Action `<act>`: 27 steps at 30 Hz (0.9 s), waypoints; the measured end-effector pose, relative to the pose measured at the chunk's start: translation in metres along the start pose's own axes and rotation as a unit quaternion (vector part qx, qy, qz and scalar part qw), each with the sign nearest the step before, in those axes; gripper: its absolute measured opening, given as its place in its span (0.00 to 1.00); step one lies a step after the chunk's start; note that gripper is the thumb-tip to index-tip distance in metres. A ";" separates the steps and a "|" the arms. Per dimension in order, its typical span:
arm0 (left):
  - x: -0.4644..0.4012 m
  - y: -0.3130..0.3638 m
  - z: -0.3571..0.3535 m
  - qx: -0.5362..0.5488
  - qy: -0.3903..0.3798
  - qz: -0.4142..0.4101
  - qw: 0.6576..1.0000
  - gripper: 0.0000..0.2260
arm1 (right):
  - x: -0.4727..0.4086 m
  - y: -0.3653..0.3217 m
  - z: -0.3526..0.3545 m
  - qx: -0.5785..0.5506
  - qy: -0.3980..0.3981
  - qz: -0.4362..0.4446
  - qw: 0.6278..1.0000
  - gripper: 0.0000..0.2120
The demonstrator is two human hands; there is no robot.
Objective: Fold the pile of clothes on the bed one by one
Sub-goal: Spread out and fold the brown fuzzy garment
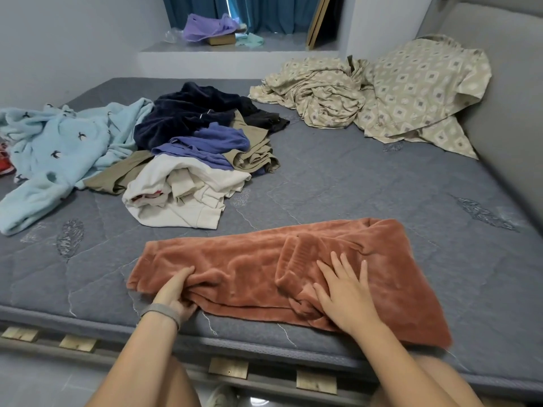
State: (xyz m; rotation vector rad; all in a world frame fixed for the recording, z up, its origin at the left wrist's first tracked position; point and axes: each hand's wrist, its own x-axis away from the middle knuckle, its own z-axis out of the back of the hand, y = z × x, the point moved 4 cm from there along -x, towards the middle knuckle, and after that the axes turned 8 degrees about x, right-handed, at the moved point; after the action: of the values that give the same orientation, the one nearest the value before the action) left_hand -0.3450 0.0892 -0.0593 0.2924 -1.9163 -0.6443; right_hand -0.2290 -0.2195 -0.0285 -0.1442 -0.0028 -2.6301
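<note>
A rust-orange fleece garment (pixel 249 268) lies spread along the near edge of the grey mattress (pixel 352 177), with a ribbed cuff folded onto its middle. My left hand (pixel 176 292) grips the garment's near-left edge, thumb on top and fingers curled under the fabric. Flat on the garment right of the cuff presses my right hand (pixel 346 292), fingers straight and spread. Behind it sits the pile of clothes (pixel 199 148): navy, blue, khaki and white pieces heaped together.
A light-blue robe with bird prints (pixel 58 154) sprawls at the left. A crumpled beige patterned sheet (pixel 382 95) lies at the far right by the grey headboard (pixel 505 113). Wooden bed slats (pixel 229 368) show below the mattress edge. A window ledge (pixel 229 51) holds purple cloth.
</note>
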 end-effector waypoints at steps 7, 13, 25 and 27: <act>0.079 0.005 -0.055 -0.068 -0.055 -0.317 0.944 0.27 | 0.037 0.011 0.000 -0.083 -0.062 0.002 0.995 0.26; 0.143 -0.057 -0.152 -0.203 -0.234 -0.383 0.870 0.07 | 0.036 0.033 0.011 -0.364 0.018 -0.106 0.925 0.22; 0.118 -0.192 -0.193 -0.750 -0.351 -0.438 0.349 0.32 | 0.062 0.095 0.061 -0.380 0.403 -0.276 0.785 0.27; 0.117 -0.178 -0.197 -0.700 -0.383 -0.406 0.445 0.31 | 0.047 0.083 0.065 -0.244 0.411 -0.120 0.870 0.28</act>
State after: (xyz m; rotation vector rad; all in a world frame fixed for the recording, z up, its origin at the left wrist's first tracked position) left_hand -0.2321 -0.1733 -0.0070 -0.2993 -1.0670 -3.1484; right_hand -0.2232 -0.3133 0.0387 0.8634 0.9873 -2.6544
